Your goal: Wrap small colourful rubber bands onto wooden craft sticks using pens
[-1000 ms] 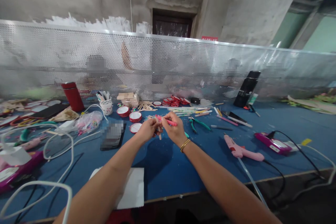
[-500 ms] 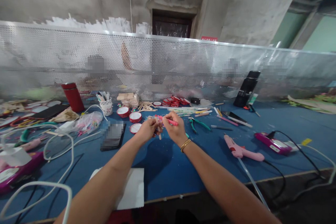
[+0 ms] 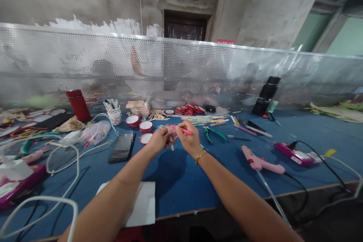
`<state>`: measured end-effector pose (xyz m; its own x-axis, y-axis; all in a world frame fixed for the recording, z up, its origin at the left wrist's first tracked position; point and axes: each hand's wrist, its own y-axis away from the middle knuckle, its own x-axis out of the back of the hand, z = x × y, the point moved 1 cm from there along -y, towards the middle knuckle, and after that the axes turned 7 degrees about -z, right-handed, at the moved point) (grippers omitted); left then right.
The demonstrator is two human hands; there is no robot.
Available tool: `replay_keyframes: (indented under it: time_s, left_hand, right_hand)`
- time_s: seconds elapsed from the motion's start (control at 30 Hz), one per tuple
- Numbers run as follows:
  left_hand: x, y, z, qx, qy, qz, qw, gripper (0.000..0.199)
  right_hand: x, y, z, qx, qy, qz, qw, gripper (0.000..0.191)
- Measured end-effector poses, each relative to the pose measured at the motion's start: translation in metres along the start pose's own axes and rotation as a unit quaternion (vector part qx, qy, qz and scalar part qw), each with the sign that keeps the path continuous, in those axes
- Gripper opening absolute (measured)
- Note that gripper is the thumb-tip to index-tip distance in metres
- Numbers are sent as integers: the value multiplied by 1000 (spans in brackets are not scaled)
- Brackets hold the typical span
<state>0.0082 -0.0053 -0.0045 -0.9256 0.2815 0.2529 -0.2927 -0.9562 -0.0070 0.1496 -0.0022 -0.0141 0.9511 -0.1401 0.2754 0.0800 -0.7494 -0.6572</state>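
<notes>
- Left hand (image 3: 160,140): left of the pliers (image 3: 217,134), its grip closed on a slim pale stick (image 3: 172,146); small details at the fingertips are too hidden to tell.
- Right hand (image 3: 189,140): between the left hand and the pliers, its grip closed around a pink pen (image 3: 186,131), whose tip end meets the left fingertips.
- Tabletop (image 3: 187,181): blue surface runs from the pliers toward the person, down to the near edge.
- Phone (image 3: 121,148): well left of the pliers, beyond the left hand.
- White paper (image 3: 144,204): nearer the person than the pliers and to their left, at the near edge, partly under the left forearm.
- Glue gun (image 3: 259,162): right of the pliers and nearer the person; its clear rod (image 3: 272,194) reaches past the near edge.
- Perforated screen (image 3: 181,72): beyond the pliers, behind the tabletop clutter.
</notes>
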Motion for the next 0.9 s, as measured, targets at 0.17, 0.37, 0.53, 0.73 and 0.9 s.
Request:
replay_keyframes:
  time_s: [0.17, 0.37, 0.53, 0.73, 0.9]
  left_hand:
    - [0, -1, -2, -7, -3, -6, 1000, 20]
    - [0, -2, -4, -15, 6, -10, 1000, 25]
    - [0, 0, -1, -1, -3, 4, 1000, 21]
    - [1, -1, -3, -17, -8, -7, 1000, 24]
    - [0, -1, -2, -13, -13, -12, 1000, 21]
  right_hand:
    - [-2, 2, 1, -2, -18, -17, 1000, 12]
    - [-4, 1, 3, -5, -15, -24, 1000, 13]
    - [0, -1, 1, -1, -5, 6, 1000, 14]
    - [-2, 1, 0, -7, -41, -31, 999, 12]
    - [-3, 2, 1, -4, -42, -39, 998, 10]
